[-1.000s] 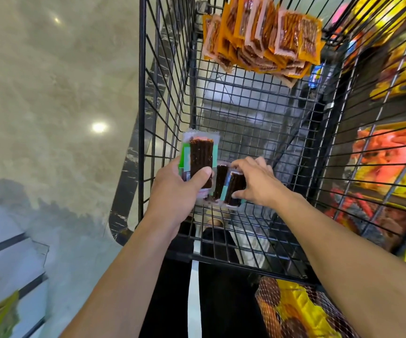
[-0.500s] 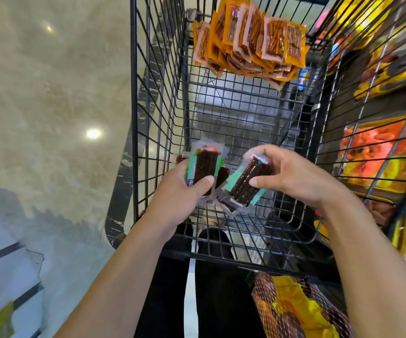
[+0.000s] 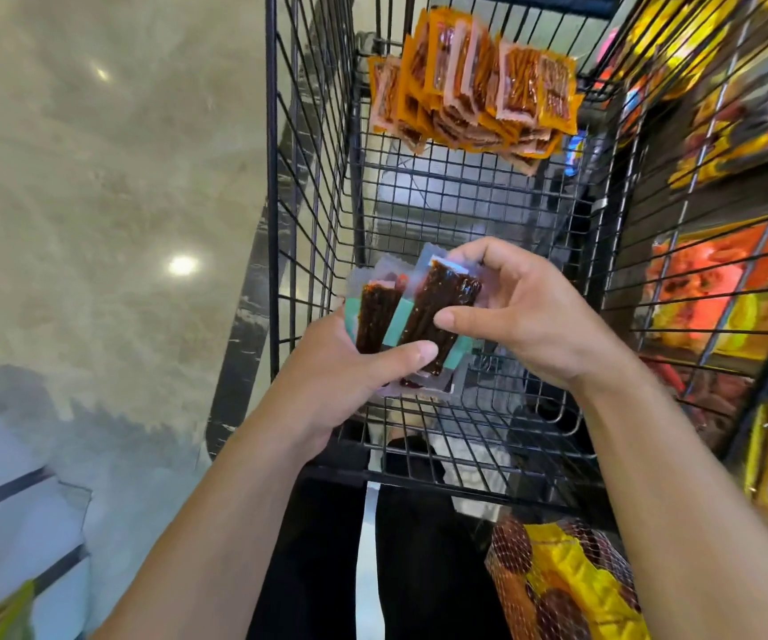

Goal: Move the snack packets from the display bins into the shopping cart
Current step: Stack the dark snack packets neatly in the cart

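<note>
Both hands meet in the middle of the frame, above the wire floor of the shopping cart (image 3: 419, 200). The left hand (image 3: 340, 376) grips a fanned stack of dark snack stick packets (image 3: 375, 316), its fingers curled behind and its thumb pressed across the front. I cannot count the packets, as they overlap.

The top packet (image 3: 437, 311) lies with its long axis slanting from lower left to upper right. The right hand (image 3: 525, 325) pinches it, with the thumb on the face at mid-length and the fingers (image 3: 479, 256) curled over the upper end. The left thumb also pins its lower end, so both hands touch this packet.

The cart floor is directly below it, with a heap of orange packets (image 3: 474, 94) already in the cart at upper centre. The display bins (image 3: 719, 288) stand at the right edge. Either hand could probably drop its load straight down.
</note>
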### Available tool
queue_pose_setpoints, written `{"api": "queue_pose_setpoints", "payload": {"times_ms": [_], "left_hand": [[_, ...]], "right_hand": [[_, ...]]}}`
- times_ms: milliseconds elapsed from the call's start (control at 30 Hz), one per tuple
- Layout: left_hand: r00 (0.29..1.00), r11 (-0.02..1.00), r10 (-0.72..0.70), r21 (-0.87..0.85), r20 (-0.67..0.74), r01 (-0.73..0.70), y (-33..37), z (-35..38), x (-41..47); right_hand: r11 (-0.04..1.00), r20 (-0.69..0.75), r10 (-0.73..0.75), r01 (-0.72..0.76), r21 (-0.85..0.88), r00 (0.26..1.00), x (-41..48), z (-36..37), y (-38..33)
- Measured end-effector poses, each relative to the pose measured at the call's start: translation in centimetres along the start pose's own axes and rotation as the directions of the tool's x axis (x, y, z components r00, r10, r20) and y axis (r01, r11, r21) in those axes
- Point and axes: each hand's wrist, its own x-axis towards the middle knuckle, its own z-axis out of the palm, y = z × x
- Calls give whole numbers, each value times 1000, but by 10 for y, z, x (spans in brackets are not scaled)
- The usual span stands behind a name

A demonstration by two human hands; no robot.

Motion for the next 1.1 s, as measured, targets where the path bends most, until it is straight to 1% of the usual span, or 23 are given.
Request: {"api": "queue_pose_setpoints", "payload": {"times_ms": [67,133,167,267,300,400,500,533,567,633,700,767,800,833,900,1000,1100], "left_hand": [[1000,999,-8,-35,27,9,2,-4,-4],[999,997,-11,-72,31,13,3,-5,-7],[1000,996,-8,-90,19,10,3,-5,-9],[999,993,10,-119,-50,-16,6,-5,-13],[997,993,27,-115,-69,-34,8,-6,-15],[988,985,108,-125,-107,-121,18,-9,-24],[967,967,189,-137,-172,-214,30,-22,-34],[956,958,209,-150,-207,-242,34,-28,-37],[942,950,228,-156,-245,-270,37,-35,-40],[912,940,260,-134,-317,-314,41,-47,-43],[888,939,268,-107,-375,-328,41,-56,-43],[872,945,246,-94,-424,-312,38,-61,-41],[870,948,233,-96,-435,-303,36,-62,-40],[871,949,225,-105,-436,-298,35,-63,-39],[875,947,223,-119,-430,-300,33,-62,-38],[867,944,248,-93,-432,-316,33,-60,-37],[864,938,251,-111,-437,-329,35,-59,-37]], "right_hand": [[996,18,-4,3,85,1000,0,7,-1],[993,17,-12,10,115,1000,0,11,-3],[996,4,-21,20,88,1000,0,13,-5],[993,-53,-79,74,-94,995,1,17,-12],[990,-67,-94,86,-113,993,1,16,-13],[994,-121,-111,109,-23,986,3,13,-12],[994,-176,-37,54,93,984,11,8,0],[998,-185,3,9,62,983,16,6,8],[998,-200,41,-51,-44,979,21,4,19],[935,-191,111,-168,-313,975,31,3,45],[830,-159,205,-257,-494,966,41,5,70],[684,-139,299,-314,-659,944,50,9,91],[604,-128,336,-317,-731,933,53,10,100],[542,-115,363,-310,-781,925,54,12,108],[483,-104,373,-289,-826,922,54,14,121],[473,-162,311,-300,-828,937,53,12,130],[473,-180,284,-301,-828,942,53,7,130]]}}
